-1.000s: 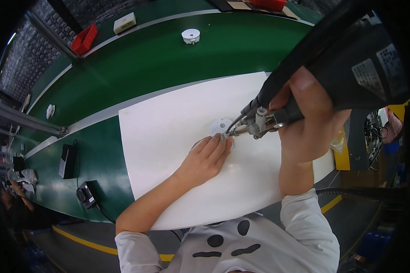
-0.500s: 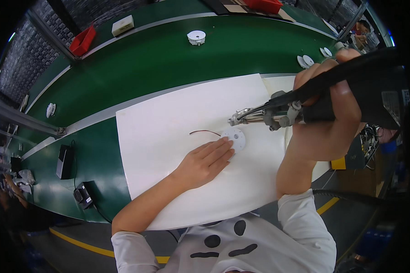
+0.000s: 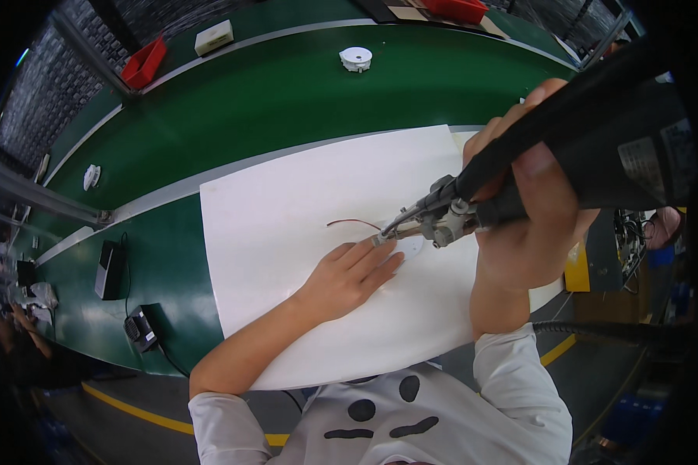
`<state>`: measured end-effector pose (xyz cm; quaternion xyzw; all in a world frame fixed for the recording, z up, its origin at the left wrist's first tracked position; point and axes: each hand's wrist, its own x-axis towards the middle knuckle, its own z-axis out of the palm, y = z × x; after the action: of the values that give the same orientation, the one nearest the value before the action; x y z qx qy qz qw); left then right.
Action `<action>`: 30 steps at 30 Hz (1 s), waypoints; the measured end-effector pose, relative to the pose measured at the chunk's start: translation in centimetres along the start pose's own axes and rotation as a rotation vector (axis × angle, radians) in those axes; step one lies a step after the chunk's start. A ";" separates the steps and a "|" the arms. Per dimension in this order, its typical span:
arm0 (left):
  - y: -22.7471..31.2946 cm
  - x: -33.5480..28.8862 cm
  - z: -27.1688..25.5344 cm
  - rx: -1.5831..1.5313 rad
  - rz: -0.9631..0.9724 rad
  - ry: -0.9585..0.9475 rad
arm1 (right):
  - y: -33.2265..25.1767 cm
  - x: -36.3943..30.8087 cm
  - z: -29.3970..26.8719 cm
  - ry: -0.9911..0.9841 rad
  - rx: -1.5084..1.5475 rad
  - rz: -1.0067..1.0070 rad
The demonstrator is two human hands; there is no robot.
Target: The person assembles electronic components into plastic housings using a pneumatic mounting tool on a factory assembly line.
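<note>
On the white sheet lies a small round white disc, with a thin dark red wire running off to its left. My left hand rests flat over the disc's left part, fingers stretched out and pressing on it. My right hand is wrapped round a black hand-held power tool with a slim metal nose. The nose tip touches or hovers just over the disc, beside my left fingertips; I cannot tell which. Nose and fingers hide much of the disc.
Beyond the sheet runs a green belt carrying white round housings. Two small black devices with cables stand at left. Red bins and a pale box sit along the far side. A black hose crosses at right.
The tool in my right hand has come down and left, its nose now at the disc. My left hand stays on the disc. The far white housing has shifted right along the belt.
</note>
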<state>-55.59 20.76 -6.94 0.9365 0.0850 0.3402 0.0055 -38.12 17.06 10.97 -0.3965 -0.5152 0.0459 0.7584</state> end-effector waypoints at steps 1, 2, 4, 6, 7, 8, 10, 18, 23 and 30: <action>0.0 -0.1 0.0 -0.009 -0.004 0.005 | -0.1 0.0 0.1 -0.005 0.044 0.043; 0.0 -0.1 0.0 -0.007 -0.007 0.005 | -0.3 -0.1 0.3 -0.009 0.046 0.044; 0.0 -0.2 0.0 -0.015 -0.001 -0.001 | -0.7 -0.2 0.6 0.004 0.037 0.059; 0.0 -0.2 0.1 -0.012 -0.003 -0.003 | -0.1 -0.2 0.3 0.000 0.046 0.041; 0.0 -0.2 0.1 -0.011 -0.002 -0.006 | 0.1 -0.3 0.1 -0.002 0.054 0.023; 0.0 -0.3 0.1 -0.011 -0.003 -0.006 | 0.0 -0.3 0.2 -0.003 0.053 0.023; 0.0 -0.2 0.1 -0.016 -0.005 -0.014 | -0.4 -0.2 0.3 0.006 0.086 0.061; -0.2 -0.2 0.2 -0.020 0.004 -0.026 | 0.3 -0.4 0.6 -0.007 0.144 0.078; -0.2 -0.5 -0.1 -0.031 0.028 -0.040 | 0.8 -1.0 0.2 -0.091 -0.075 -0.159; -2.5 0.0 -0.5 0.135 -0.305 -0.056 | -0.8 0.0 -3.6 0.072 0.109 0.024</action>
<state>-56.36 23.24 -6.72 0.9202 0.2486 0.3025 -0.0033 -35.44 14.54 10.99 -0.3623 -0.4797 0.0688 0.7962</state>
